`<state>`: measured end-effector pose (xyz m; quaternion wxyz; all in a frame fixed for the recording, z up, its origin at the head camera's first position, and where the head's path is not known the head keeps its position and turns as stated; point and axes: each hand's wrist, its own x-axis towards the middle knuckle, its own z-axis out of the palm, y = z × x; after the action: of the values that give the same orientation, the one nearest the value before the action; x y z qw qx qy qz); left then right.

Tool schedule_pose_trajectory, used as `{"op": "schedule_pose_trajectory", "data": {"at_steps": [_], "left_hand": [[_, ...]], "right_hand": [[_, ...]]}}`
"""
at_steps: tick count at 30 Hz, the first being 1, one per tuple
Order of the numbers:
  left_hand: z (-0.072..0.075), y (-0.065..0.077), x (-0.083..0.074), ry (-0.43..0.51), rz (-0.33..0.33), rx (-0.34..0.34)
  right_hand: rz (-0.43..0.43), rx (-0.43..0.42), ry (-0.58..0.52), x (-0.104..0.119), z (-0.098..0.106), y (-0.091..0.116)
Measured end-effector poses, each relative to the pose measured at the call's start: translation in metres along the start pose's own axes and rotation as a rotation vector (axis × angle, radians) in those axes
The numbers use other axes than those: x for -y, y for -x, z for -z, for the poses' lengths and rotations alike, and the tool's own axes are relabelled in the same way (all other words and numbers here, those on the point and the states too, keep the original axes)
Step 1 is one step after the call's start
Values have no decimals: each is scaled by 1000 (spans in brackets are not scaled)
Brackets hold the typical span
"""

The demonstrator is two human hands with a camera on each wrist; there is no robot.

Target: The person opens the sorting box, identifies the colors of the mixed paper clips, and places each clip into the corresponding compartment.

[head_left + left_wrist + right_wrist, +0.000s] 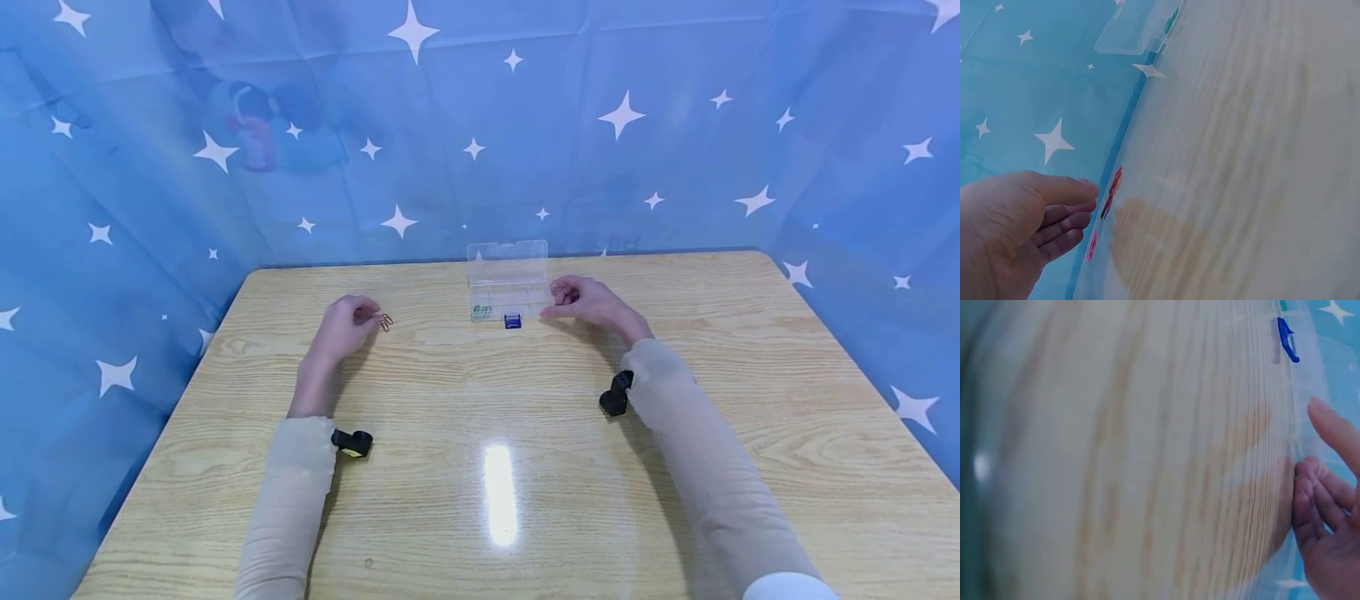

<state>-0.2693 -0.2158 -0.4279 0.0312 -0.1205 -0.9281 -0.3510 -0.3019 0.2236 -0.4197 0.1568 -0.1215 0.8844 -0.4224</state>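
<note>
Two red paper clips [386, 322] lie on the table just by the fingertips of my left hand [347, 323]. The left wrist view shows the thumb and fingers bent towards a red clip [1112, 192], with a pinkish-red clip [1091, 245] below; no clip is clearly gripped. A clear plastic compartment box [517, 300] stands at the back, its lid [507, 260] raised. Green paper clips [482, 312] lie in its front left compartment. At the front is a blue latch [512, 321]. My right hand [592, 302] rests at the box's right side, thumb [1329, 422] by the front corner.
The wooden table [450, 400] reaches back to a blue curtain [337, 167] with white stars, just behind the box. Black wrist cameras sit on the left sleeve [296, 467] and right sleeve [697, 450]. A bright reflection shows on the tabletop.
</note>
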Motion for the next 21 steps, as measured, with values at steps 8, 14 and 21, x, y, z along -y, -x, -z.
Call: {"op": "schedule_pose_trajectory", "data": {"at_steps": [8,14,21], "left_hand": [[5,5,6,-43,2,31],[5,5,7,-52,20,52],[9,7,7,-51,55,70]], "right_hand": [[7,-4,13,1,0,0],[1,-5,28,0,1,0],[-19,20,-8,8,2,2]]}}
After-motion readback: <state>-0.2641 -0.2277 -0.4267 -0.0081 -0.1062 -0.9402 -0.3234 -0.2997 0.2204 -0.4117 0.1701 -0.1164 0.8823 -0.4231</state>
